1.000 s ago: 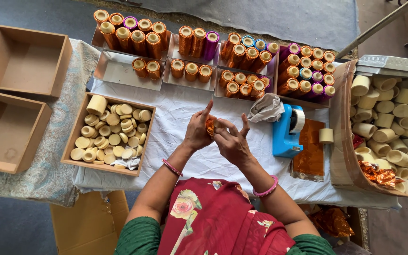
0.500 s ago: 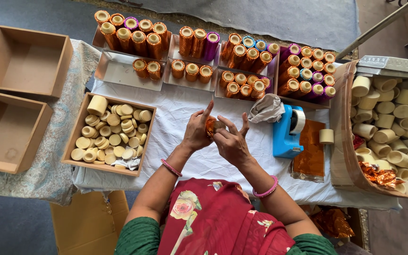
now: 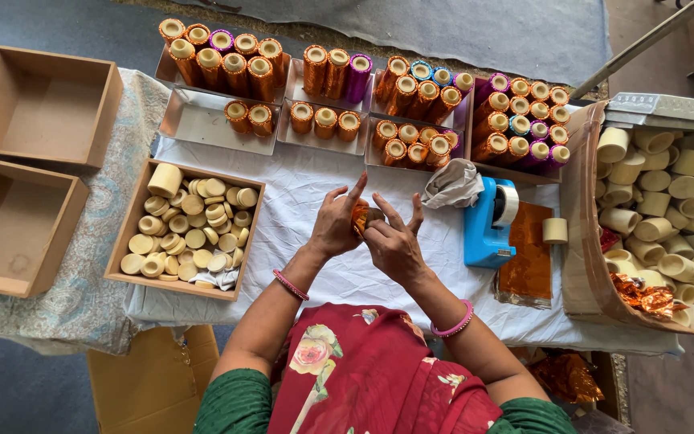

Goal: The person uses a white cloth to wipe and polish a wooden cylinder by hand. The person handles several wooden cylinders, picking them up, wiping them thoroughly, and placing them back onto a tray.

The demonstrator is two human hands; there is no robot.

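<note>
A small cream cardboard tube half wrapped in shiny orange foil (image 3: 362,217) sits pinched between both hands above the white cloth-covered table (image 3: 299,201). The left hand (image 3: 336,223) curls closed around its left side; the right hand (image 3: 393,245) presses fingertips (image 3: 373,229) on its right. Bare cloth lies around the tube. Left of the tube, a shallow brown cardboard box (image 3: 132,225) holds round cream discs. Right of it stands a blue plastic tape dispenser (image 3: 487,225).
</note>
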